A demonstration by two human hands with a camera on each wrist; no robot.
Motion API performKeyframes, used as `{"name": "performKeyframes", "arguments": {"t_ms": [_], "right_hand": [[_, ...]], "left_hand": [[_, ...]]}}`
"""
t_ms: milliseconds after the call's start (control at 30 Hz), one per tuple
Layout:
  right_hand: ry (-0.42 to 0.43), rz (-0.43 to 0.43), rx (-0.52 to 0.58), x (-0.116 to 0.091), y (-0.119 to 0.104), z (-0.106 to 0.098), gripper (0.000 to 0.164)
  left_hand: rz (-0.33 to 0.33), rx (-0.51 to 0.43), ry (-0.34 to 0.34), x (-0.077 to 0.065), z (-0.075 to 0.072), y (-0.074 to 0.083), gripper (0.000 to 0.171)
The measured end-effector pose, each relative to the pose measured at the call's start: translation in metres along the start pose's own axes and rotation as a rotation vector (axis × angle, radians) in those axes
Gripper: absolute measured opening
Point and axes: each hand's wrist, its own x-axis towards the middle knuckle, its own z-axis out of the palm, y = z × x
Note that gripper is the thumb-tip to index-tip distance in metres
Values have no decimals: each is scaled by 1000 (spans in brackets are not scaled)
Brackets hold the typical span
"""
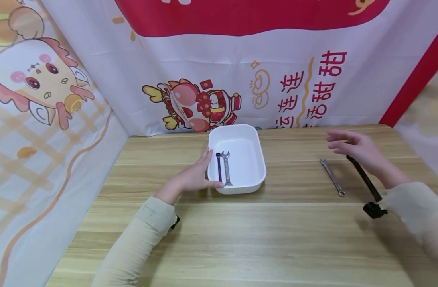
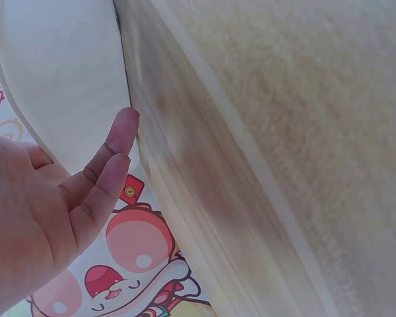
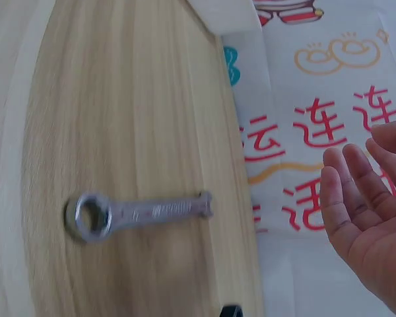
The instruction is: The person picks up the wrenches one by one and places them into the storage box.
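Our left hand [image 1: 194, 175], fingers spread, touched the white tray [image 1: 243, 189] (how firmly, we couldn't tell); our right hand [image 1: 360, 149] held its grip apart, so mid-shank seemed best for pinching the wrench [image 1: 332, 177].

Head view: bright and fairly even, soft light seemingly from above
Wooden table [image 1: 276, 243]: pale sheen over the near boards, grain washed out
Left sleeve [image 1: 133, 247]: soft-edged shadow on the wood to its right
Right sleeve [image 1: 416, 203]: broad, faint shadow below it
White tray [image 1: 244, 159]: bright inside, narrow shadow by its lower left corner
Side cloth [image 1: 431, 119]: pattern blurred at the right edge
Left wrist view: dimmer, greyish, wood at right smeared, dusky shade beyond the left hand [image 2: 46, 218]
Right wrist view: muted, wrench [image 3: 152, 211] slightly blurred, dark shadow hugging its ring end
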Motion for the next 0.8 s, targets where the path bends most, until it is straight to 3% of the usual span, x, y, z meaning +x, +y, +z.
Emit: {"name": "performKeyframes", "arguments": {"t_ms": [167,400,667,800], "right_hand": [[6,-30,40,-5,12,-12,38],[77,44,-56,-12,21,-25,34],[102,9,72,-19,36,-37,42],[112,18,70,-25,44,-45,44]], "left_hand": [[-5,0,3,-1,0,1,123],[-2,2,8,-1,0,2,122],[-10,2,1,-2,0,2,123],[-11,-2,-2,-1,0,2,123]]}}
